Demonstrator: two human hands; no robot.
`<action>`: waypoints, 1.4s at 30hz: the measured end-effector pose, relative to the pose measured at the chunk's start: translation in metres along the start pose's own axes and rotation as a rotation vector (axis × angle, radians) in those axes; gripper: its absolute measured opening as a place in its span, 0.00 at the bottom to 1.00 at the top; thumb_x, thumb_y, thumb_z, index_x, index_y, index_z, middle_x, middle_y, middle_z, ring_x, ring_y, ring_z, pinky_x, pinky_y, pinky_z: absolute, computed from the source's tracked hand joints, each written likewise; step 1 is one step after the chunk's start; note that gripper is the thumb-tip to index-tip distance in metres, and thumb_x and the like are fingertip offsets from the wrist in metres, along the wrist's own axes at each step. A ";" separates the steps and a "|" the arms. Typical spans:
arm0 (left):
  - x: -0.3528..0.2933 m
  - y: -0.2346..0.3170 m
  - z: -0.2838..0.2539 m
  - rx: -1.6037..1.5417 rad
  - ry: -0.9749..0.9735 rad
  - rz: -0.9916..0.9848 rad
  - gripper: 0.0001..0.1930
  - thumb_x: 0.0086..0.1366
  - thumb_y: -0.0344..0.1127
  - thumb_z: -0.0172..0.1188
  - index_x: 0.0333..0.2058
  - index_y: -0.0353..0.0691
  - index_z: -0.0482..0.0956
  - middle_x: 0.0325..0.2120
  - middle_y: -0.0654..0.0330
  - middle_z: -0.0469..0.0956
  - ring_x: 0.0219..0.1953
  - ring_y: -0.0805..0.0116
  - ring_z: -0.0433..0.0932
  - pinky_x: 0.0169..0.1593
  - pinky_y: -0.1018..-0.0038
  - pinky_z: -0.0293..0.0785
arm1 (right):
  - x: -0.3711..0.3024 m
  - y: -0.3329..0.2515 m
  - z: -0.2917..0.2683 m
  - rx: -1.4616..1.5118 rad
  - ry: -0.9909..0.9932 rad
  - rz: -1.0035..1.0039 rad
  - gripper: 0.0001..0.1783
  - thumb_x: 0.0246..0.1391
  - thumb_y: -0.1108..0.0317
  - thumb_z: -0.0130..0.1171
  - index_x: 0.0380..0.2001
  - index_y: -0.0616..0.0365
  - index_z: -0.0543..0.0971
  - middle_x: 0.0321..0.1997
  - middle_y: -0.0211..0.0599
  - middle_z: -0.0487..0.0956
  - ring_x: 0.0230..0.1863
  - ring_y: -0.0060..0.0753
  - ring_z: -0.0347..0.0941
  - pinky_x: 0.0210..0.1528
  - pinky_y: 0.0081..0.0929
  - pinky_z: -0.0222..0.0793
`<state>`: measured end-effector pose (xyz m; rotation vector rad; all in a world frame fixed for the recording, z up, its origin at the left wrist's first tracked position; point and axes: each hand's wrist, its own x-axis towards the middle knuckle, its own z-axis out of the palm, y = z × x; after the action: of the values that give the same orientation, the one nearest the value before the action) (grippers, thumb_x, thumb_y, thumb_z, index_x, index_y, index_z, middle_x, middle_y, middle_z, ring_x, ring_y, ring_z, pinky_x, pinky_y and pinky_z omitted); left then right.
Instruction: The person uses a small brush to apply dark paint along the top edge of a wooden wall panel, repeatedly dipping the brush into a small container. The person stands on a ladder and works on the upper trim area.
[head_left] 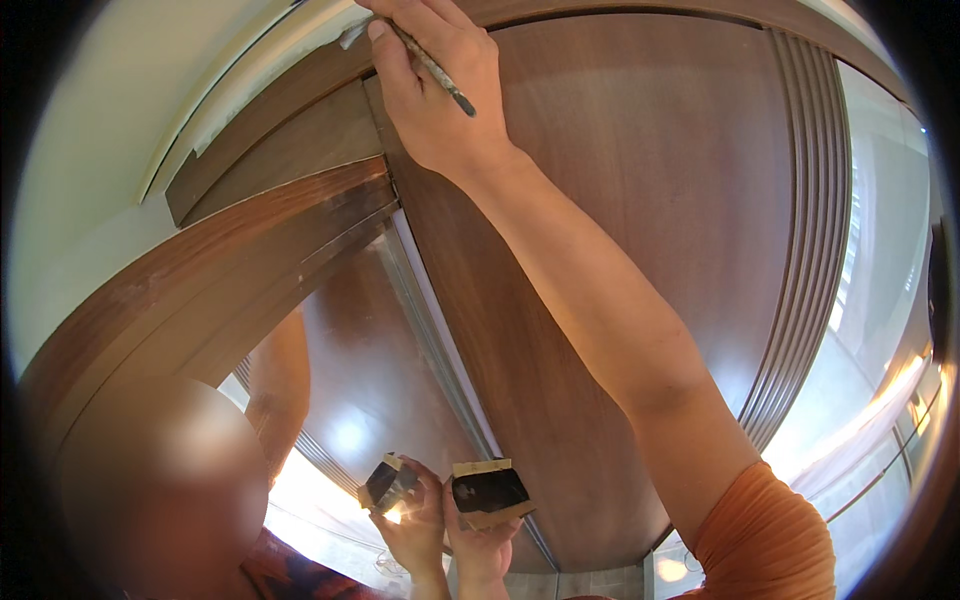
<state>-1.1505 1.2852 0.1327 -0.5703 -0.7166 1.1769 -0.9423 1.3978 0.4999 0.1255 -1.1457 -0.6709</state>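
High in the head view, my right hand pinches a thin paintbrush. Its dark-tipped handle end points back toward my wrist, and its pale head lies near the dark wood trim by the wall; whether it touches cannot be made out. Low in the middle, my left hand is wrapped round a small cut-open carton with a dark inside. Beside it, a second hand holds a similar carton; whether that is a mirror image or another person's hand, I cannot tell.
A large brown wood panel fills the middle, with a ribbed strip on its right. A metal strip runs beside a glossy panel. A brown wood ledge juts out left. A blurred person shows at lower left.
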 end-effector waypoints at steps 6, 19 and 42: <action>0.008 0.013 -0.011 0.946 -0.132 0.396 0.30 0.56 0.28 0.72 0.57 0.32 0.72 0.59 0.50 0.69 0.66 0.50 0.64 0.71 0.52 0.64 | 0.023 -0.007 -0.034 -0.140 -0.108 0.110 0.17 0.69 0.71 0.50 0.56 0.63 0.79 0.46 0.52 0.81 0.43 0.49 0.80 0.46 0.39 0.75; -0.005 -0.022 0.000 0.229 -0.039 0.092 0.32 0.57 0.26 0.71 0.59 0.33 0.67 0.58 0.52 0.68 0.64 0.55 0.66 0.68 0.57 0.68 | 0.031 0.004 -0.066 -0.336 0.167 -0.043 0.14 0.65 0.74 0.56 0.51 0.62 0.81 0.49 0.47 0.82 0.45 0.42 0.80 0.48 0.33 0.73; -0.027 -0.001 -0.082 1.602 -0.224 0.125 0.60 0.50 0.09 0.69 0.76 0.48 0.43 0.67 0.44 0.63 0.65 0.51 0.71 0.62 0.55 0.78 | -0.130 -0.206 -0.215 0.297 -0.830 1.050 0.07 0.64 0.71 0.62 0.39 0.65 0.81 0.33 0.38 0.80 0.31 0.29 0.73 0.33 0.25 0.68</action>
<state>-1.0933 1.2568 0.0743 0.8766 0.2289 1.5327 -0.8739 1.2538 0.2165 -0.5309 -1.8561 0.4518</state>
